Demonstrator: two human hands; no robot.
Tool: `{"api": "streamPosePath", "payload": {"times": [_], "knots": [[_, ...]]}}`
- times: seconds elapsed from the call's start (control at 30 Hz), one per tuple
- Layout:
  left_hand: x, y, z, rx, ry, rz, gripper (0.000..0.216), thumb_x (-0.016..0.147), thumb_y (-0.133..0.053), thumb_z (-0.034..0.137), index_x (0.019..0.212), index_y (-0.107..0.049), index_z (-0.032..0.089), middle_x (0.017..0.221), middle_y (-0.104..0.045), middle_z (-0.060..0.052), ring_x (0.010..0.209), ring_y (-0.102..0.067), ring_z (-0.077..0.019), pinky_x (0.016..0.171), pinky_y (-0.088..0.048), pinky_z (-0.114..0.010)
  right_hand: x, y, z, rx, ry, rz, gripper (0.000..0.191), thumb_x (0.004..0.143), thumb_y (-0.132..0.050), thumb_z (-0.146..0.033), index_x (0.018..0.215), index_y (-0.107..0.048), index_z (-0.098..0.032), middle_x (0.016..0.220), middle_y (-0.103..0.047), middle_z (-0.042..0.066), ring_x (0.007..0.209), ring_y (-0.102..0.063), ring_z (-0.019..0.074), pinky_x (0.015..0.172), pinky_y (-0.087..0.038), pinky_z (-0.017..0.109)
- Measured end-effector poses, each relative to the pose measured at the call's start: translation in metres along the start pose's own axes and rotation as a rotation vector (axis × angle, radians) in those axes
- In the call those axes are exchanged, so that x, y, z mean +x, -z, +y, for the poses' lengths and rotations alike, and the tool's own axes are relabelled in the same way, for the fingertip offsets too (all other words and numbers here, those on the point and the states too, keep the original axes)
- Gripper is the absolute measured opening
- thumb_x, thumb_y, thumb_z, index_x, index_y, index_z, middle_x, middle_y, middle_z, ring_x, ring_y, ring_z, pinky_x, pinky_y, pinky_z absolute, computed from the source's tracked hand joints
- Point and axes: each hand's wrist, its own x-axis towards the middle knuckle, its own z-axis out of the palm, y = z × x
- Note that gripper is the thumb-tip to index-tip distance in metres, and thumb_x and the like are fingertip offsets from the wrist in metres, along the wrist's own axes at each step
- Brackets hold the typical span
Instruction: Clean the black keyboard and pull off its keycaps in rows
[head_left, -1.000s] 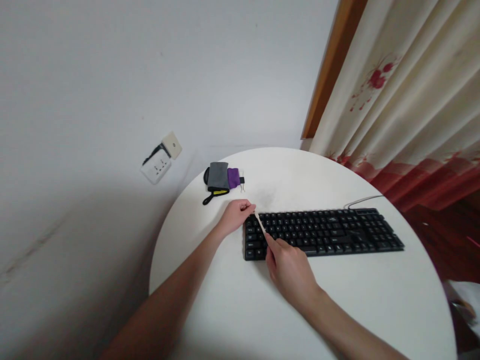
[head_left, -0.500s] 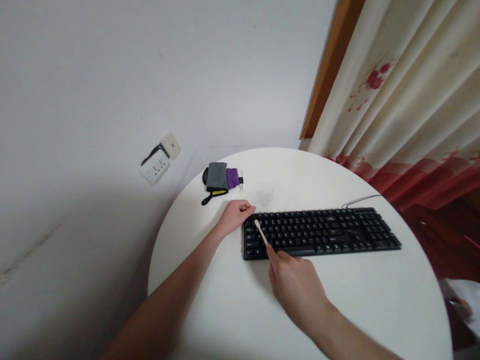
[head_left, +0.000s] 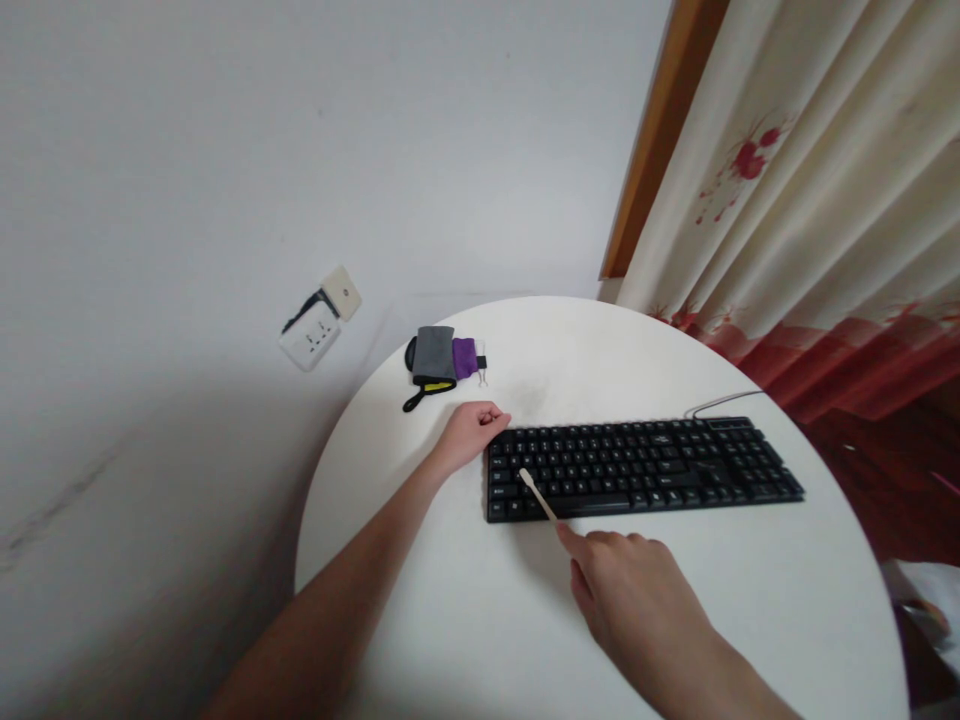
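Observation:
A black keyboard (head_left: 645, 470) lies across the white round table. My right hand (head_left: 637, 590), its fingers closed round the handle, holds a pale toothbrush (head_left: 541, 498) from the near side. The brush head rests over the keys at the keyboard's left part. At the keyboard's far left corner is my left hand (head_left: 471, 432), with its fingers curled and the tips pinched against that corner. Part of the brush handle is hidden inside my right hand.
Behind my left hand lie a folded grey cloth (head_left: 433, 354), a purple cloth (head_left: 464, 358) and a black binder clip (head_left: 481, 362). The keyboard cable (head_left: 724, 399) runs off the table's right side. A wall socket (head_left: 310, 335) and a curtain (head_left: 817, 210) flank the table (head_left: 465, 620).
My right hand has drawn the toothbrush toward me and slightly right, so its head sits over lower keys. My left hand stays at the corner.

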Motion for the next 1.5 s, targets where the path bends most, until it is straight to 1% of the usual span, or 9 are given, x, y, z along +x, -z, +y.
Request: {"api": "streamPosePath", "payload": {"times": [0.4,0.73,0.8,0.87,0.97,1.07,1.13,1.27,1.5], "knots": [[-0.001,0.001,0.002,0.004,-0.002,0.003,0.033,0.078,-0.064,0.045,0.064,-0.061,0.015,0.058,-0.059,0.000,0.054,-0.050,-0.0131,0.054,-0.032,-0.024,-0.024,0.003,0.015,-0.023,0.039,-0.098,0.052,0.082,-0.052,-0.005,0.128,-0.065,-0.025,0.087,-0.077,0.008,0.074,-0.074,0.0261,0.058,-0.045,0.031],[0.000,0.001,0.001,0.025,-0.009,-0.002,0.033,0.079,-0.063,0.045,0.064,-0.061,0.015,0.056,-0.056,0.001,0.053,-0.048,-0.0124,0.053,-0.031,-0.024,-0.031,0.017,0.014,0.007,0.067,-0.182,0.046,0.080,-0.051,-0.006,0.117,-0.070,-0.025,0.089,-0.078,0.008,0.078,-0.074,0.0288,0.062,-0.046,0.032],[0.000,0.002,0.000,0.033,-0.010,0.000,0.034,0.079,-0.063,0.045,0.065,-0.061,0.015,0.056,-0.056,0.001,0.053,-0.048,-0.0122,0.053,-0.030,-0.024,-0.032,0.020,0.019,0.071,0.083,-0.133,0.043,0.078,-0.051,-0.006,0.109,-0.073,-0.025,0.086,-0.078,0.007,0.076,-0.074,0.0272,0.063,-0.046,0.031],[0.000,0.002,0.000,0.038,-0.011,0.003,0.034,0.079,-0.063,0.046,0.065,-0.062,0.015,0.056,-0.056,0.001,0.053,-0.048,-0.0122,0.052,-0.030,-0.024,-0.031,0.021,0.025,0.186,0.084,-0.002,0.037,0.080,-0.050,-0.008,0.103,-0.073,-0.025,0.081,-0.077,0.005,0.071,-0.072,0.0227,0.062,-0.044,0.029],[0.000,0.001,-0.001,0.031,-0.009,0.001,0.034,0.079,-0.064,0.046,0.066,-0.062,0.015,0.056,-0.057,0.001,0.053,-0.049,-0.0124,0.052,-0.031,-0.024,-0.017,0.020,0.031,0.365,0.047,0.236,0.033,0.087,-0.048,-0.015,0.108,-0.071,-0.025,0.075,-0.074,0.001,0.063,-0.067,0.0166,0.060,-0.042,0.025],[0.000,0.000,-0.002,0.012,-0.010,-0.007,0.034,0.080,-0.064,0.046,0.068,-0.064,0.014,0.058,-0.059,0.000,0.054,-0.050,-0.0126,0.053,-0.032,-0.023,0.006,0.013,0.027,0.437,0.022,0.353,0.029,0.090,-0.046,-0.017,0.107,-0.070,-0.022,0.071,-0.070,0.000,0.060,-0.063,0.0144,0.060,-0.040,0.024],[0.000,0.000,-0.002,0.007,-0.012,-0.006,0.034,0.080,-0.064,0.047,0.070,-0.064,0.014,0.058,-0.060,0.000,0.053,-0.050,-0.0123,0.052,-0.032,-0.023,0.022,0.005,0.021,0.431,0.005,0.367,0.028,0.091,-0.047,-0.018,0.107,-0.069,-0.021,0.071,-0.070,0.000,0.059,-0.063,0.0141,0.060,-0.039,0.024],[0.001,0.000,-0.002,-0.003,-0.012,-0.010,0.036,0.080,-0.064,0.048,0.069,-0.064,0.014,0.057,-0.059,0.001,0.053,-0.049,-0.0117,0.051,-0.031,-0.023,0.043,-0.008,0.007,0.373,-0.021,0.375,0.030,0.093,-0.047,-0.019,0.117,-0.066,-0.021,0.078,-0.073,0.001,0.066,-0.067,0.0151,0.062,-0.039,0.023],[0.001,0.000,0.000,0.001,-0.022,-0.009,0.036,0.080,-0.063,0.049,0.069,-0.064,0.014,0.057,-0.058,0.001,0.052,-0.048,-0.0116,0.051,-0.031,-0.023,0.057,-0.011,-0.007,0.232,-0.077,0.306,0.030,0.094,-0.045,-0.019,0.118,-0.063,-0.020,0.085,-0.076,0.004,0.072,-0.071,0.0183,0.060,-0.040,0.025]]}}
